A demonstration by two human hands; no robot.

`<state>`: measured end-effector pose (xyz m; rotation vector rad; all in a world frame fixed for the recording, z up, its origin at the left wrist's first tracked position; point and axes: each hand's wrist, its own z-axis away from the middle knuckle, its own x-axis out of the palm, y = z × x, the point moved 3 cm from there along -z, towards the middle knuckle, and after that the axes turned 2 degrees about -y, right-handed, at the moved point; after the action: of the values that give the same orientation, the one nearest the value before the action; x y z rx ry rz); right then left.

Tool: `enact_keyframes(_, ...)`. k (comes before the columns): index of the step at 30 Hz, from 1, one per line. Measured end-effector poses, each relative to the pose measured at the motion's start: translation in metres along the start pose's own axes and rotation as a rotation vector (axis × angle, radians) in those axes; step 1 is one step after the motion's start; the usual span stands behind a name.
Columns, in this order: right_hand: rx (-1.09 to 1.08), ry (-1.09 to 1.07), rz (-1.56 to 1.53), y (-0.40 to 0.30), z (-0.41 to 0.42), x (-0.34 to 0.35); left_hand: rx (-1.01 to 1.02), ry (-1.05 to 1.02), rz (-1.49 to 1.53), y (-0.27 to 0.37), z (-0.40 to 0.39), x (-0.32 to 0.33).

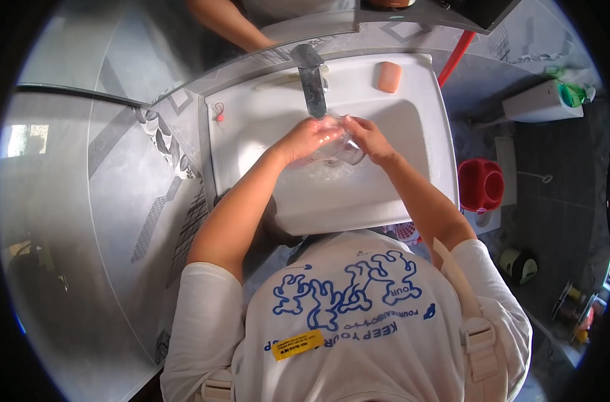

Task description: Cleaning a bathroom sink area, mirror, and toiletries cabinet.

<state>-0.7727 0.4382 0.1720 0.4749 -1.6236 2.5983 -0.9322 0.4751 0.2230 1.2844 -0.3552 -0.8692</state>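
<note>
Under the dark metal faucet point(312, 83), both hands are around a clear, see-through container point(352, 152), whose exact kind I cannot tell. My left hand point(310, 136) is at its left side, its fingers wet and partly seen through the clear wall. On the other side, my right hand point(369, 138) grips it near the top with the thumb and fingers. Water splashes below the hands into the white washbasin point(355, 203).
An orange bar of soap point(390, 77) lies on the basin's back right rim. A small red item with a thin loop point(219, 113) rests at the left rim. The mirror point(284, 25) and a dark shelf point(435, 17) are behind. A red plastic container point(480, 185) is to the right.
</note>
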Motion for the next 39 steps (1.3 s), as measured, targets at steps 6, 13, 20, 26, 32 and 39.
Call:
enact_keyframes(6,0.021,-0.113,-0.27,0.018,-0.002,0.002,0.291,-0.153,-0.526,-0.004,0.004,-0.013)
enact_keyframes(13,-0.185,-0.337,0.362,0.012,0.012,-0.005,-0.071,-0.087,0.104,-0.013,0.008,0.007)
enact_keyframes(20,-0.173,-0.02,0.654,0.009,0.015,0.015,0.338,0.524,-0.612,-0.015,0.038,0.005)
enact_keyframes(26,-0.354,0.036,0.564,0.032,0.017,0.01,0.098,0.56,-0.011,-0.054,0.051,0.025)
enact_keyframes(32,-0.376,0.078,0.582,0.014,0.006,0.043,0.083,0.461,0.53,-0.071,0.063,0.029)
enact_keyframes(39,-0.279,0.088,0.578,0.026,0.015,0.041,0.013,0.385,0.507,-0.064,0.05,0.041)
